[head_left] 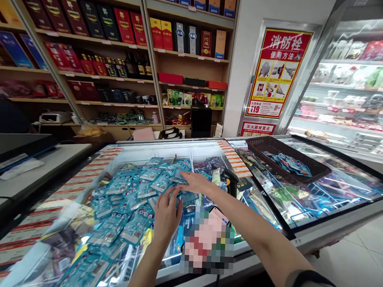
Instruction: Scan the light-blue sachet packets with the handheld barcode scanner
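Small blue sachets point(138, 190) lie in a broad, loose heap on the glass top of a chest freezer point(207, 146). My left hand point(168, 208) is over the near right side of the heap, its fingers apart and slightly bent, with nothing visible in it. Reaching in from the right, my right hand point(196, 182) has its fingers stretched onto sachets at the heap's right edge. Its thumb is apart from the fingers and close to my left fingertips. A phone point(203, 237), partly blurred out, lies on the glass below my right forearm.
A brown plastic tray point(317, 175) with more blue sachets stands on the freezer's right part. Price-label strips point(233, 158) run across the glass. A counter point(64, 155) is at the left. Shelves of boxed bottles point(120, 26) and a lit display fridge point(355, 87) stand behind.
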Tool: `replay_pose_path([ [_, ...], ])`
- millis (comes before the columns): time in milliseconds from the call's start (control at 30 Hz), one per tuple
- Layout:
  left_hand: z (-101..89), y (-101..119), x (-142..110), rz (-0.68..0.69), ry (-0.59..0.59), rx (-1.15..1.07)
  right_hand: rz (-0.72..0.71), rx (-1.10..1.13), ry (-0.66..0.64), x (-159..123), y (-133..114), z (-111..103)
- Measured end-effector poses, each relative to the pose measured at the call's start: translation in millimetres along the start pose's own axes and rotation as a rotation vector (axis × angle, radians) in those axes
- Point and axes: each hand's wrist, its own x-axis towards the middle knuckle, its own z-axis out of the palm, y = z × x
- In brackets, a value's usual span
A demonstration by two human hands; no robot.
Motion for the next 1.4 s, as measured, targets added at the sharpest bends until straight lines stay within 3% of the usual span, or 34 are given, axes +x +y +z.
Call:
replay_pose_path([
  [133,3.0,10.8,9.4,-0.013,-0.090,0.100,-0.023,0.139,0.020,-20.1,22.1,-0.9],
  [200,12.3,14.6,14.9,0.047,-0.170,0.135,0.013,0.117,0.073,-32.2,32.8,-3.5],
  [300,27.0,15.3,22.3,0.108,-0.251,0.172,0.057,0.032,0.020,-48.1,45.1,-4.2],
  [500,29.2,8.1,24.0,0.103,-0.257,0.237,0.386,-0.130,0.090,-59.0,54.3,12.8],
  [767,16.2,-0.9,21.5,-0.005,-0.266,0.264,0.201,0.045,0.003,-33.7,27.4,30.1],
  [867,2.2,1.5,24.7,0.003,-0.298,0.267,0.230,0.089,0.007,-39.4,28.8,27.0],
  [967,-30.6,-0.7,5.8,-0.007,-0.265,0.284,0.212,0.120,-0.001,-53.9,35.1,24.8],
  [1067,-74.4,-18.1,-39.1,-0.177,-0.229,0.382,0.186,0.137,-0.066,-62.9,35.1,26.6],
  [1167,-107.4,-44.5,-86.2,-0.445,-0.215,0.482,0.224,0.149,-0.128,-60.1,25.3,30.2],
  [1267,-113.6,-62.6,-107.8,-0.646,-0.303,0.428,0.262,0.157,-0.173,-51.2,11.7,33.4],
  [1400,-89.1,-65.2,-90.9,-0.515,-0.352,0.350,0.306,0.125,-0.206,-42.2,1.4,35.3],
])
